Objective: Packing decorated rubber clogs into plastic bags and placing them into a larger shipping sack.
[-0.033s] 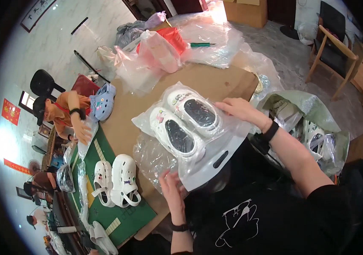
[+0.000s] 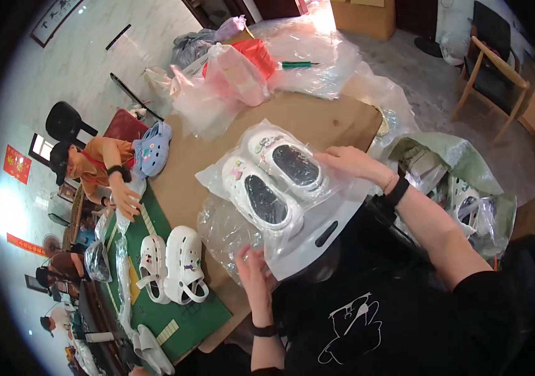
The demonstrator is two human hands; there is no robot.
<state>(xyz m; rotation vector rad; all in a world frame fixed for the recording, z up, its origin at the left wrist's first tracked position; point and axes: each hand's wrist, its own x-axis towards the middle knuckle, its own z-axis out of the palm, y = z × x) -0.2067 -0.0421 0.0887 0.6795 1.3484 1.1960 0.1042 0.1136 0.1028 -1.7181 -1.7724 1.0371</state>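
A clear plastic bag [image 2: 347, 230] with a slot handle lies on the brown tabletop in front of me. Inside it sits a pair of white clogs [image 2: 266, 187] with dark insoles and small charms on the toes. My right hand [image 2: 354, 165] rests along the bag's right edge beside one clog, fingers stretched out flat, thumb hidden. Beside the bag's lower left corner is my left hand [image 2: 256, 279], its fingers apart and loosely bent. To the left, two unbagged white clogs [image 2: 184, 260] with charms stand on a green mat [image 2: 208, 316].
Across the table a person [image 2: 107, 160] reaches in beside blue clogs [image 2: 153, 149]. Pink and red plastic bags [image 2: 236, 72] and a green-handled tool [image 2: 297, 64] lie at the far end. A sack [image 2: 461, 150] holding bagged shoes stands right; a chair [image 2: 496, 78] is behind it.
The co-worker's hand across the table has shifted slightly toward the green mat. My hands and the bagged clogs have hardly moved.
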